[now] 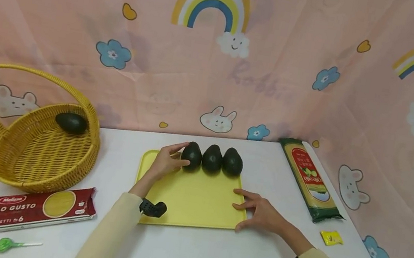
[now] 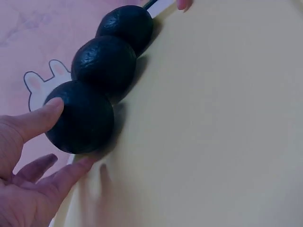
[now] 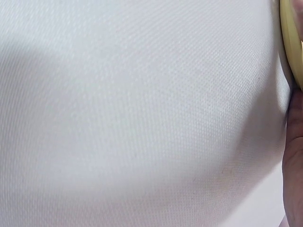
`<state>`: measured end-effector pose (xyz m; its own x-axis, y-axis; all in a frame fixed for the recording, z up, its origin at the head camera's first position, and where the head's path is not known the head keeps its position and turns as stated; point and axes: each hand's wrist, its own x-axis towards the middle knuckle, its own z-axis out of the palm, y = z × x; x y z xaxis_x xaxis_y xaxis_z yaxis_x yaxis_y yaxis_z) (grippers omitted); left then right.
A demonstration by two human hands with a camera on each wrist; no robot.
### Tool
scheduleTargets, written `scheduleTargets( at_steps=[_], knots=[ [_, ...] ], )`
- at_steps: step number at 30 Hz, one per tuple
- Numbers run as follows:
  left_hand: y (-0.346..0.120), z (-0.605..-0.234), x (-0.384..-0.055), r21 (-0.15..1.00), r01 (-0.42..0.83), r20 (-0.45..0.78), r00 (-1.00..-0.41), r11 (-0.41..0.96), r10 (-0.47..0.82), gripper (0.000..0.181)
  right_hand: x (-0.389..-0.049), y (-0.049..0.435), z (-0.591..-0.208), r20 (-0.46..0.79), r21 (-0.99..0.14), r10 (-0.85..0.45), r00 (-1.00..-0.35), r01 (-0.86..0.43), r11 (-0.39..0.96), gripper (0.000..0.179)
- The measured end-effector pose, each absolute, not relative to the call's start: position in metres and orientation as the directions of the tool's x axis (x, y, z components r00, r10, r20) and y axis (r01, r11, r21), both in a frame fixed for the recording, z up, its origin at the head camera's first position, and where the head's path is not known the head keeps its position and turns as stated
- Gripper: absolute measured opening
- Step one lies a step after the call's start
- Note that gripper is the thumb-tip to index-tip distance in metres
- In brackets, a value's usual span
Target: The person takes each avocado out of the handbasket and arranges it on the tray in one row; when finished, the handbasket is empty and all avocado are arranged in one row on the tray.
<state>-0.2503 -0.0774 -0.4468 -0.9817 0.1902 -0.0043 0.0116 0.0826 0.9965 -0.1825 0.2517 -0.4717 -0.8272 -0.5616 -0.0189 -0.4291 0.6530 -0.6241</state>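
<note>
Three dark green avocados stand in a row along the far edge of a yellow tray (image 1: pixel 195 201). My left hand (image 1: pixel 167 160) holds the leftmost avocado (image 1: pixel 192 157), thumb on one side and fingers on the other, as the left wrist view shows. Touching it is the middle avocado (image 1: pixel 212 158), then the right avocado (image 1: pixel 233 162). At the tray's right edge, my right hand (image 1: pixel 260 213) grips the rim, fingers reaching over it and thumb near the front corner. In the right wrist view a finger (image 3: pixel 294 156) meets the tray edge (image 3: pixel 291 45); most of that hand is out of frame.
To the left stands a yellow wicker basket (image 1: pixel 83 168) with one avocado (image 1: pixel 71 123) inside. A red spaghetti pack (image 1: pixel 19 210) and a green lollipop (image 1: pixel 4 245) lie before it. On the right are a green-and-gold pack (image 1: pixel 310 179) and a small yellow packet (image 1: pixel 331 238).
</note>
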Motion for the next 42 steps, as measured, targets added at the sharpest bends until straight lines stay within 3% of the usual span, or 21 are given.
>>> scheduleTargets(
  at_steps=[10, 15, 20, 24, 31, 36, 42],
  knots=[
    [-0.120, -0.413, -0.217, 0.996, -0.001, -0.016, -0.985, -0.089, -0.174, 0.048, -0.182, 0.250, -0.473, -0.050, -0.634, -0.576, -0.816, -0.420, 0.649, 0.062],
    [-0.164, -0.391, -0.193, 0.971, 0.107, 0.011, -0.913, -0.213, -0.409, 0.036, -0.182, 0.249, -0.472, -0.049, -0.626, -0.582, -0.811, -0.429, 0.651, 0.063],
    [-0.219, -0.371, -0.178, 0.921, 0.195, -0.027, -0.831, -0.336, -0.556, 0.029, -0.184, 0.247, -0.470, -0.029, -0.628, -0.585, -0.810, -0.441, 0.642, 0.062],
    [-0.259, -0.362, -0.179, 0.839, 0.191, -0.179, -0.787, -0.509, -0.591, 0.026, -0.184, 0.248, -0.470, -0.018, -0.627, -0.581, -0.813, -0.444, 0.640, 0.061],
    [-0.301, -0.361, -0.204, 0.685, 0.076, -0.487, -0.691, -0.724, -0.533, 0.025, -0.185, 0.253, -0.472, -0.024, -0.634, -0.573, -0.819, -0.431, 0.642, 0.060],
    [-0.308, -0.371, -0.228, 0.709, 0.061, -0.533, -0.605, -0.702, -0.591, 0.035, -0.187, 0.254, -0.473, -0.021, -0.646, -0.573, -0.819, -0.427, 0.633, 0.060],
    [-0.312, -0.387, -0.248, 0.642, 0.088, -0.593, -0.573, -0.762, -0.566, 0.053, -0.184, 0.253, -0.475, -0.028, -0.649, -0.560, -0.828, -0.411, 0.640, 0.059]
  ],
)
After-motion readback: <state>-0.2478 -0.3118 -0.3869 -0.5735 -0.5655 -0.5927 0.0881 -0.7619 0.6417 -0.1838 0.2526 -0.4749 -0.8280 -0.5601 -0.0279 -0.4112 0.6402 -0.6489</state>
